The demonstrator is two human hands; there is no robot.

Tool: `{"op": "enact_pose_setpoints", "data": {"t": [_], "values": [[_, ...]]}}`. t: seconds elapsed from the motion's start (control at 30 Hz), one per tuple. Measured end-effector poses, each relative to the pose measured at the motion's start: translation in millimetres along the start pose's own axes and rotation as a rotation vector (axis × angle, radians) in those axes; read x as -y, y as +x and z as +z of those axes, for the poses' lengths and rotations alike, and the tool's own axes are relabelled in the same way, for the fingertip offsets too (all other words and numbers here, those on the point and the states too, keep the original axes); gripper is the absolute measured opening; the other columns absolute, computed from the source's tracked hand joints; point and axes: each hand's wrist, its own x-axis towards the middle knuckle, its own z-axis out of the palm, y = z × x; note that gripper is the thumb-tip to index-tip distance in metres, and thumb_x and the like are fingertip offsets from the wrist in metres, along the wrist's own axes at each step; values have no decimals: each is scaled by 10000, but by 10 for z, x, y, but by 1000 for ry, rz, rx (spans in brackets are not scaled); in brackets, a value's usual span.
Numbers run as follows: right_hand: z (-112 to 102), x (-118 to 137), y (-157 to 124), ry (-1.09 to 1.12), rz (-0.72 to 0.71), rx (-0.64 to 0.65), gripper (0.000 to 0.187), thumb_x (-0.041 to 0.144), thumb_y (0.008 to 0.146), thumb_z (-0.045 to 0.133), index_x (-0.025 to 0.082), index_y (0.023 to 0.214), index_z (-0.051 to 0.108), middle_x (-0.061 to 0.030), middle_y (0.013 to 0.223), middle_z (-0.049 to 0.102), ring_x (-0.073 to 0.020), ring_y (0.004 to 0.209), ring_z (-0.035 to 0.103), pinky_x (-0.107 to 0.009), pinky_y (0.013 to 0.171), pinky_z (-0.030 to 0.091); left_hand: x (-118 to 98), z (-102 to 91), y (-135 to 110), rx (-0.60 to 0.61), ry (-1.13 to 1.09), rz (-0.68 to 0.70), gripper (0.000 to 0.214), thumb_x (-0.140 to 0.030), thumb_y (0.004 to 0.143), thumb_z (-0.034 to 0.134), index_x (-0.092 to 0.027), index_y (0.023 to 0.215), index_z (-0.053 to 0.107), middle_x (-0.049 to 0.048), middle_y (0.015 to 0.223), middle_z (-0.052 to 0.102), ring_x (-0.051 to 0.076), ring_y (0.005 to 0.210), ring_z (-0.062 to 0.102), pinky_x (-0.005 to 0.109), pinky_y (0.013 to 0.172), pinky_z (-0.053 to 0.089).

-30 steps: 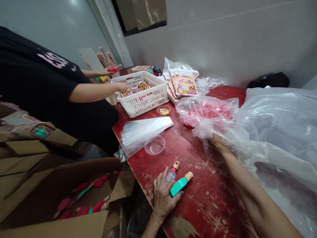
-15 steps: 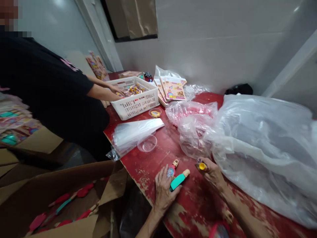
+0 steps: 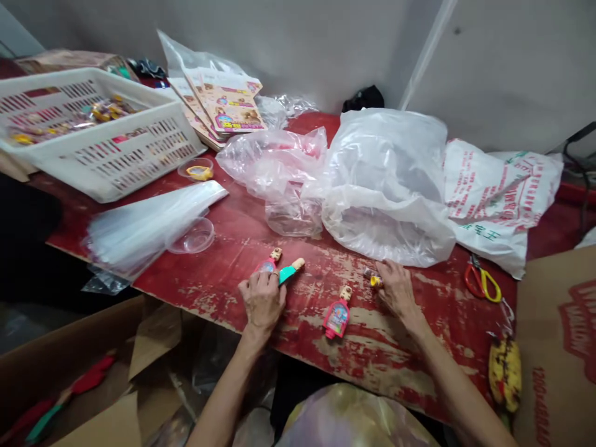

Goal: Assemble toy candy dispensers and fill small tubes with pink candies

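Note:
My left hand [image 3: 263,298] is closed over a teal toy piece [image 3: 287,273] with a cream-coloured end, low at the table edge. Under its fingertips lies a pink toy piece [image 3: 268,265] with a bear-like head, partly hidden. My right hand [image 3: 398,288] pinches a small yellow-ended piece [image 3: 376,282], and a dark, clear-looking bit shows beside it. Between the hands, a second pink bear-headed toy piece [image 3: 336,318] with a picture on its front lies flat on the red table [image 3: 298,335].
At the left stand a white basket [image 3: 139,149] of small wrapped items and a stack of printed cards [image 3: 228,108]. Flat clear bags [image 3: 153,220], a clear round dish [image 3: 192,236], a large plastic bag [image 3: 386,167], scissors [image 3: 484,282], bananas [image 3: 505,372] and a carton [image 3: 554,347] surround the workspace.
My view has swung right, so the co-worker at the basket is almost out of sight. The scissors, woven sack and carton now show. Both hands keep their pieces.

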Motion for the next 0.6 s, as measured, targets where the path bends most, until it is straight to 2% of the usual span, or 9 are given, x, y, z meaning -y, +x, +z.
{"op": "enact_pose_setpoints", "data": {"t": [0.07,0.13,0.17,0.23,0.27,0.33,0.37,0.5,0.6], "values": [[-88,155,-116,43,-81,7,556,56,661,496,151,1208,522,-151,1224,524,-284,1124,445,-418,930,341,-74,-44,40,78,28,31,356,-213,837,427,-90,1136,577,178,1006,626,335,968,518,460,797,364],[-167,390,-248,111,-281,78,604,104,642,539,217,1235,510,-83,1248,541,-252,1156,438,-392,978,320,-152,-68,65,107,-13,14,301,-158,805,428,-90,1041,600,188,984,621,340,970,521,451,795,368],[-189,520,-312,154,-429,131,633,155,645,567,221,1269,482,-82,1295,516,-270,1202,402,-422,1002,296,-195,-78,64,104,-89,-18,247,-143,783,445,-107,964,610,185,979,617,339,985,519,448,815,367],[-175,751,-433,206,-622,197,648,239,682,590,217,1311,437,-90,1380,445,-300,1287,307,-476,1041,245,-286,-99,24,107,-425,-183,130,-132,726,514,-152,829,590,147,947,616,316,1007,519,423,854,368],[-136,830,-489,215,-653,201,637,260,703,589,212,1318,428,-99,1387,438,-310,1292,303,-505,1056,215,-336,-109,-17,128,-681,-314,116,-134,690,559,-170,800,572,115,922,617,296,1005,526,399,857,378],[-1,878,-586,210,-638,180,604,261,743,576,210,1326,428,-112,1359,474,-322,1260,359,-544,1068,180,-441,-124,-123,210,-1256,-589,239,-137,598,652,-191,808,551,43,854,622,244,943,559,336,810,415],[83,845,-620,203,-606,147,580,225,749,565,221,1317,444,-105,1326,510,-320,1234,396,-558,1059,192,-494,-125,-178,240,-1397,-639,319,-155,559,686,-194,844,549,16,812,627,221,864,584,312,749,441],[332,491,-629,184,-458,-100,503,132,696,528,180,1195,562,-139,1235,589,-357,1174,473,-611,999,264,-682,-117,-340,217,-1708,-693,491,-169,466,740,-183,916,544,-15,739,634,148,625,590,255,576,465],[258,283,-618,332,-324,-233,404,175,769,445,153,1150,578,-170,1174,620,-343,1111,543,-559,942,378,-802,-136,-398,198,-1925,-704,459,-175,444,773,-173,843,546,-15,702,620,139,605,593,267,586,490]]}}
